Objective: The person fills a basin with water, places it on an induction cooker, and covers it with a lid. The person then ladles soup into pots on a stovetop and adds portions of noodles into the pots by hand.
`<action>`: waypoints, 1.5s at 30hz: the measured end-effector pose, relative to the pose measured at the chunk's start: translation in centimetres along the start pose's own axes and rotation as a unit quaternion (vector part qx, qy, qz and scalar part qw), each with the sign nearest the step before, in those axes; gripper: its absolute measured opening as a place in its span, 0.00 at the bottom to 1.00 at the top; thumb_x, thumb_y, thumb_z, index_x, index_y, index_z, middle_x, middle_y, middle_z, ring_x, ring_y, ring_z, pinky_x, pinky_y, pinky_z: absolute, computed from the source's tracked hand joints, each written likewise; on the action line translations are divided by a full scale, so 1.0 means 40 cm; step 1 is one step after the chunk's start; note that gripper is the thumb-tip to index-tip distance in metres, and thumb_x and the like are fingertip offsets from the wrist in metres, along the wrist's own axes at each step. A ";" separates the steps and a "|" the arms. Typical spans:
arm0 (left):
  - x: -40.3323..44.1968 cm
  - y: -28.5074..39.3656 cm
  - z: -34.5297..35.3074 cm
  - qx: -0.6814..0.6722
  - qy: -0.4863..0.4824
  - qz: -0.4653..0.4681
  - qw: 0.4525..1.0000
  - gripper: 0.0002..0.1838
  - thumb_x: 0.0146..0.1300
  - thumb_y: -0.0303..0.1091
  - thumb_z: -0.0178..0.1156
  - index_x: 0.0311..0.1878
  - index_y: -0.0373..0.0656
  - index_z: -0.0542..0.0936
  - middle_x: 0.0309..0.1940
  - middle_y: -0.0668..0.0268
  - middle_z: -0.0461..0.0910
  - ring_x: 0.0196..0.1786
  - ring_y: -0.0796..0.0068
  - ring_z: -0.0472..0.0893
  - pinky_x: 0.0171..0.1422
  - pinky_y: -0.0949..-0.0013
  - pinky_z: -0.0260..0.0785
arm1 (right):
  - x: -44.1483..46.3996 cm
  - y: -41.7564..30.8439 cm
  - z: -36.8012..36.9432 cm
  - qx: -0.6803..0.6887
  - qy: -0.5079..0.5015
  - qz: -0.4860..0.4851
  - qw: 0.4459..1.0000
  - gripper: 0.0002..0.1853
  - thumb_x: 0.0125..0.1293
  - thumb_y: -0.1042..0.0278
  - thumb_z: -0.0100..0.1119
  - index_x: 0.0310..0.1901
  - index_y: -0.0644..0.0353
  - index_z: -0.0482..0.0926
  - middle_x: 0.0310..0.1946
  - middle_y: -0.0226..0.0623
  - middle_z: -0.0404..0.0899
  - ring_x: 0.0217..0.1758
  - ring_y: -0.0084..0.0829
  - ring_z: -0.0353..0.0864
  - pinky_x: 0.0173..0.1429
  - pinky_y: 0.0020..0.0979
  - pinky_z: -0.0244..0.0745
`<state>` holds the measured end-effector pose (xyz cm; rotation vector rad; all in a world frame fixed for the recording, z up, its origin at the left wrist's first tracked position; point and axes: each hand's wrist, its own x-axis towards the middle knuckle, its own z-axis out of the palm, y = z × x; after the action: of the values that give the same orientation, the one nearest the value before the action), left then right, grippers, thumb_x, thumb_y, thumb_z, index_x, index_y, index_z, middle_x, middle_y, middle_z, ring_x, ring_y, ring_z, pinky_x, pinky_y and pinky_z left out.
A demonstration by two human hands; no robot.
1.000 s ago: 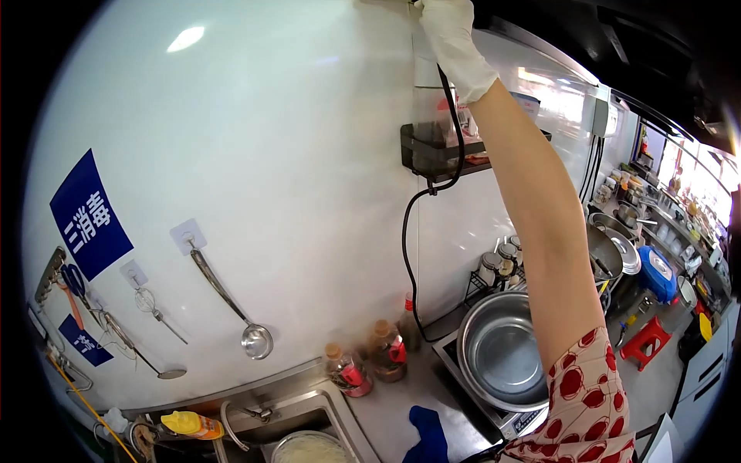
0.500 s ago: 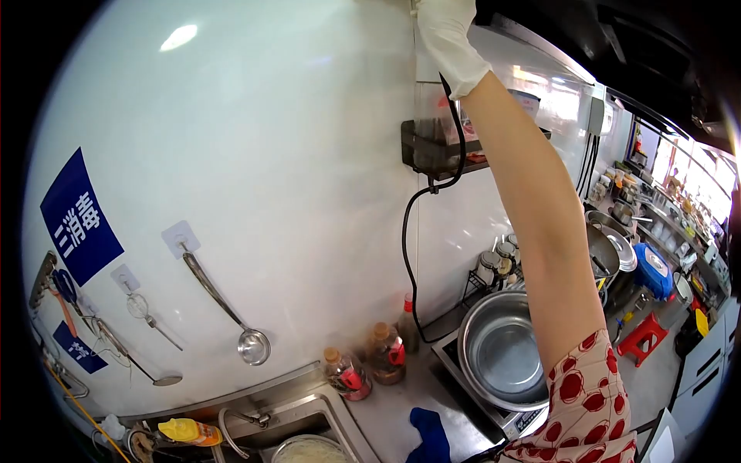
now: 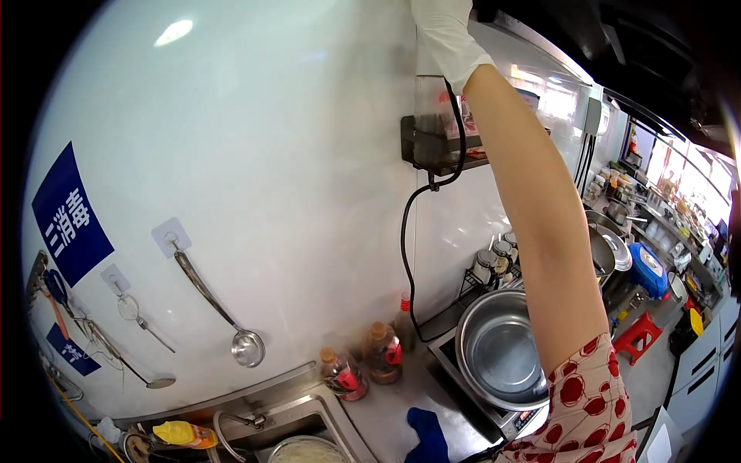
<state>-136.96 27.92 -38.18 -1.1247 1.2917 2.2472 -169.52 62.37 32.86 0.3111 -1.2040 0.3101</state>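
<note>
My right hand (image 3: 446,38), in a white glove, reaches up the wall to the top edge of the view. Its fingers are cut off there, so what they touch or hold is hidden. A black cable (image 3: 404,239) runs down from near the wrist, past a dark wall shelf (image 3: 432,154), to the counter behind an induction cooker (image 3: 494,417). On the cooker stands a wide metal pot (image 3: 502,359), partly covered by my forearm; clear liquid seems to be inside. Small red marks glow on the cooker's front panel. My left hand is out of view.
A sink (image 3: 328,413) holds a bowl (image 3: 309,449) with pale contents. Sauce bottles (image 3: 384,359) and a blue cloth (image 3: 426,438) lie between sink and cooker. A ladle (image 3: 247,347) hangs on the wall. Spice jars (image 3: 486,266) stand behind the pot. A red stool (image 3: 639,338) is at right.
The view has shifted slightly, and my right hand sits a little higher in it, its fingertips now out of frame. Red marks now show on the cooker's panel.
</note>
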 end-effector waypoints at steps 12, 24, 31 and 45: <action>-0.145 0.000 0.035 0.081 -0.030 0.199 0.976 0.12 0.69 0.36 0.47 0.44 0.36 0.74 0.28 0.69 0.71 0.29 0.80 0.70 0.33 0.76 0.64 | -0.022 -0.033 -0.266 0.007 -0.106 0.064 0.992 0.19 0.65 0.63 0.46 0.56 0.60 0.72 0.44 0.52 0.78 0.49 0.47 0.77 0.51 0.39 0.71; -0.218 -0.064 0.071 0.104 -0.059 0.088 0.989 0.18 0.68 0.46 0.50 0.46 0.39 0.74 0.29 0.69 0.72 0.29 0.80 0.70 0.34 0.77 0.63 | -0.437 -0.108 -1.416 -0.030 -0.253 0.500 0.828 0.11 0.64 0.72 0.53 0.43 0.67 0.80 0.28 0.32 0.79 0.32 0.20 0.75 0.39 0.22 0.71; -0.309 -0.135 0.157 0.179 -0.101 0.107 0.973 0.15 0.68 0.46 0.52 0.41 0.42 0.75 0.24 0.71 0.73 0.27 0.80 0.70 0.33 0.77 0.63 | -1.121 0.125 -1.957 -0.271 -0.406 0.567 0.663 0.28 0.55 0.60 0.65 0.57 0.61 0.73 0.48 0.47 0.79 0.56 0.37 0.77 0.60 0.30 0.69; -0.525 -0.434 0.219 0.163 -0.024 0.150 0.975 0.15 0.68 0.46 0.51 0.43 0.43 0.75 0.28 0.72 0.73 0.28 0.82 0.70 0.34 0.78 0.63 | -1.184 0.156 -1.900 -0.145 -0.360 0.697 0.603 0.23 0.44 0.69 0.74 0.41 0.70 0.77 0.28 0.40 0.79 0.30 0.29 0.76 0.36 0.31 0.72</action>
<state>-117.21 46.89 -29.92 -0.7970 1.8311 2.1301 -122.25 94.85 -36.17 -1.0291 -2.0930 1.4308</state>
